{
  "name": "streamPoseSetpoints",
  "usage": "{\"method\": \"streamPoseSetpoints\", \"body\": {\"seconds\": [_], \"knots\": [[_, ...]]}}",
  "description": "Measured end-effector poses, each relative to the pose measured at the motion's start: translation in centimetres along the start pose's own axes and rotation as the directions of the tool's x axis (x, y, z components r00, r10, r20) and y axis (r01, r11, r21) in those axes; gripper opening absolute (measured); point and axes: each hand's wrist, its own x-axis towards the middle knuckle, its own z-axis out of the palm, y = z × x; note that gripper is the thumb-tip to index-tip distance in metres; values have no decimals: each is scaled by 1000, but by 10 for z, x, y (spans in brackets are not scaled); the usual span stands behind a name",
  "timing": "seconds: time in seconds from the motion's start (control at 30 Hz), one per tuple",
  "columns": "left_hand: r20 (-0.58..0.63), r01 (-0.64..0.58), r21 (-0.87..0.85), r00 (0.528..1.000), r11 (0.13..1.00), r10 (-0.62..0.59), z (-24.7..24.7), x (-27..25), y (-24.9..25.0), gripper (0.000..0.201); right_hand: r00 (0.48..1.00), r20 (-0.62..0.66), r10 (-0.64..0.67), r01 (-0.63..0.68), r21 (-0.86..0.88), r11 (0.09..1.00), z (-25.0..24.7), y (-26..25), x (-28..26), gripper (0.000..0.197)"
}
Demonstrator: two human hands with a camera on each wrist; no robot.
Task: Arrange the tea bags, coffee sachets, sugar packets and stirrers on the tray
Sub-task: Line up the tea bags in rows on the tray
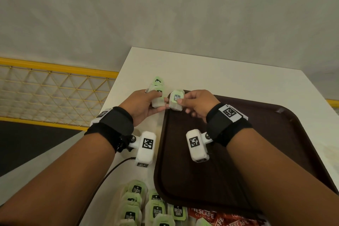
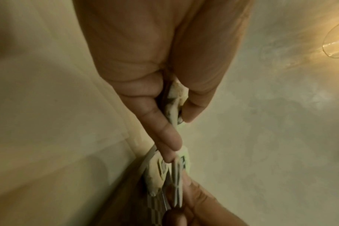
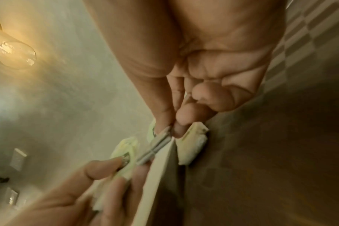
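Note:
A dark brown tray (image 1: 256,152) lies on the white table (image 1: 220,71). Over its far left corner my right hand (image 1: 194,105) pinches one green-labelled tea bag (image 1: 176,100). Just left of the tray's edge my left hand (image 1: 146,105) grips a small stack of tea bags (image 1: 157,95), seen edge-on in the left wrist view (image 2: 174,107). In the right wrist view the right hand's fingertips (image 3: 164,126) pinch a tea bag (image 3: 194,143) at the tray's corner. Several more tea bags (image 1: 145,205) and red coffee sachets (image 1: 220,217) lie near the table's front edge. Sugar packets and stirrers are not in view.
A yellow metal mesh rail (image 1: 55,93) runs beside the table on the left, with dark floor below it. A grey wall (image 1: 165,5) stands behind the table. A black cable (image 1: 110,170) trails from the left wrist camera across the table.

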Motion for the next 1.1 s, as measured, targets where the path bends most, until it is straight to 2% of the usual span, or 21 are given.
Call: {"method": "streamPoseSetpoints", "body": {"seconds": [0.17,0.4,0.47,0.53,0.6,0.67,0.77,0.87,1.0,1.1], "knots": [[-10,40,-101,999,994,-41,-7,-7,6,42,998,-59,18,-27,-148,989,2,-2,-1,20],[11,34,62,999,997,-35,-7,-12,4,33,997,-61,57,-73,-313,947,6,-12,1,25],[6,26,111,1000,993,-27,-7,-11,1,32,995,-98,2,-32,-302,953,6,-9,1,32],[-7,17,123,1000,992,-16,-7,-9,-2,31,988,-113,-101,73,-231,970,7,-9,-3,37],[7,13,96,1000,995,-13,-5,-7,-5,32,987,-39,-155,147,-156,977,9,-15,-10,28],[50,11,76,999,997,-15,-1,-7,-7,33,986,46,-163,168,-128,977,12,-19,-15,14],[85,14,67,996,998,-20,4,-8,-9,32,985,45,-167,170,-94,981,15,-16,-15,11],[71,23,51,997,998,-26,2,-9,-9,32,989,56,-136,137,-26,990,12,-7,-15,9],[-31,21,-4,999,1000,-21,-8,-7,-8,36,994,101,-48,61,-125,990,6,-2,-16,9],[-42,27,-48,999,999,-29,-10,-10,-8,36,999,47,-6,15,-190,982,6,-1,-13,10]]}}
